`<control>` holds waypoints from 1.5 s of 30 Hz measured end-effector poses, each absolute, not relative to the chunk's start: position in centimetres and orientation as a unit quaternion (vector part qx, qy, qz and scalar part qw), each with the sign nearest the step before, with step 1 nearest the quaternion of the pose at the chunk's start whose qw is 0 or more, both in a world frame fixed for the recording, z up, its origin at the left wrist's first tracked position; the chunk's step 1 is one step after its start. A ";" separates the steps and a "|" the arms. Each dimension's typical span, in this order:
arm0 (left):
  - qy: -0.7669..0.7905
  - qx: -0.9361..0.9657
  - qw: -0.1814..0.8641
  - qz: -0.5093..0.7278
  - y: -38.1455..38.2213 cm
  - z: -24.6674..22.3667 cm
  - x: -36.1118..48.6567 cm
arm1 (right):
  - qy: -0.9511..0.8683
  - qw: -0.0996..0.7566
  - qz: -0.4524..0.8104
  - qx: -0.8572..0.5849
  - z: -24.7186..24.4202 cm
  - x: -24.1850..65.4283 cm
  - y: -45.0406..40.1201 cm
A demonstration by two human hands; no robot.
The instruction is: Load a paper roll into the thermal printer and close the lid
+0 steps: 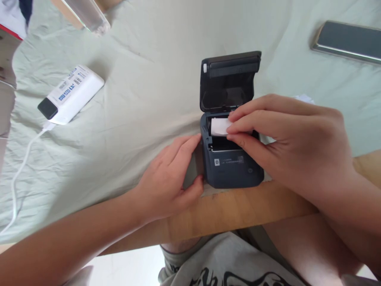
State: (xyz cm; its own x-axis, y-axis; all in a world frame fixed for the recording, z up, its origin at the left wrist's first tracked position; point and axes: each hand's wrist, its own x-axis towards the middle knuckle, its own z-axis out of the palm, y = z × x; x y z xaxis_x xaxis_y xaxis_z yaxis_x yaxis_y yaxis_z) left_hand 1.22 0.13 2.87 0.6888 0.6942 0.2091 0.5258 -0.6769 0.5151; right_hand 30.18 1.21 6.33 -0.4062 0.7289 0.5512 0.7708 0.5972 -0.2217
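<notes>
A small dark blue portable label printer (232,174) lies near the table's front edge, its black lid (228,87) swung up. My right hand (300,139) reaches in from the right and pinches a white paper roll (218,127) between thumb and fingertips. The roll lies sideways within the printer's paper bay, its right end hidden by my fingers. On the other side my left hand (169,178) rests against the printer's left wall. Its fingers and thumb are apart and hold nothing.
A white power bank (76,93) with a white cable (25,159) lies at the left. A dark phone-like slab (351,41) is at the upper right, a clear container (89,18) at the upper left. Pale cloth (154,79) covers the table behind its wooden edge (238,208).
</notes>
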 end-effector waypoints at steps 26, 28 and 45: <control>0.308 0.897 0.210 0.236 -0.6 1.4 0.7 | -0.810 0.330 -0.094 -0.475 5.6 31.7 0.1; 0.307 0.898 0.212 0.236 -0.6 1.4 0.7 | -0.808 0.314 -0.096 -0.489 5.2 31.2 0.5; 0.299 0.908 0.187 0.229 -0.5 0.9 0.3 | -0.789 0.357 -0.024 -0.500 7.4 33.2 0.4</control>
